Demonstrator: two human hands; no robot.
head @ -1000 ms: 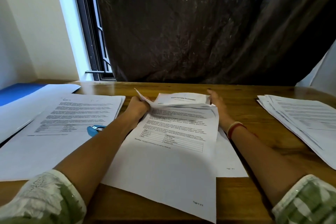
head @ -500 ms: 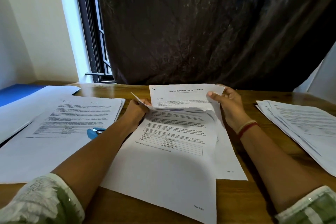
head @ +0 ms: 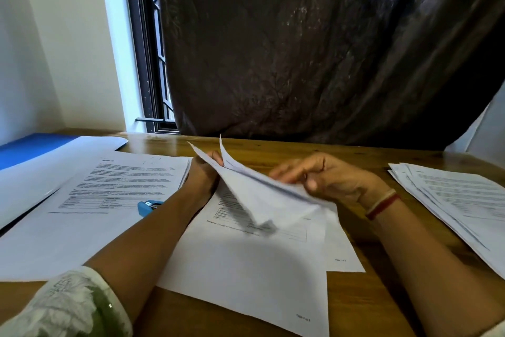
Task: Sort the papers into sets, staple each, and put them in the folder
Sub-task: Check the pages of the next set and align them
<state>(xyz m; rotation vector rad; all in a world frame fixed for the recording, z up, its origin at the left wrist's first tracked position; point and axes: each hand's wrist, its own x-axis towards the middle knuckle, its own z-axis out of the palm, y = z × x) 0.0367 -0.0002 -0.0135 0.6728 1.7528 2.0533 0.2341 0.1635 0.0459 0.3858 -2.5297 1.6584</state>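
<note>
- Brown wooden tabletop (head: pixel 273 146) is being used as the work surface, backed by a dark brown curtain (head: pixel 328 49).
- At the far left, a flat blue folder (head: pixel 24 148) is being partly covered by a large blank white sheet (head: pixel 54 164).
- Beside it, a squared stack of printed white pages (head: pixel 109 191) is being used as a rest for a small light-blue stapler (head: pixel 149 206), set on its near right edge.
- The left hand (head: pixel 203 179) is being curled round the far left corner of a thin bundle of white printed sheets (head: pixel 262 194), which is being raised off the flat white pages (head: pixel 246 268) at the centre.
- The right hand (head: pixel 336 181) is being closed on the bundle's right edge, thumb beneath and fingers above, though the exact contact is being hidden by blur.
- For a clean set, page numbers should be checked, edges tapped square on the table, and the corner pinched firmly before the stapler is fetched.
- At the far right, a fanned pile of printed white papers (head: pixel 451 200) is being left well apart, seemingly unsorted.
</note>
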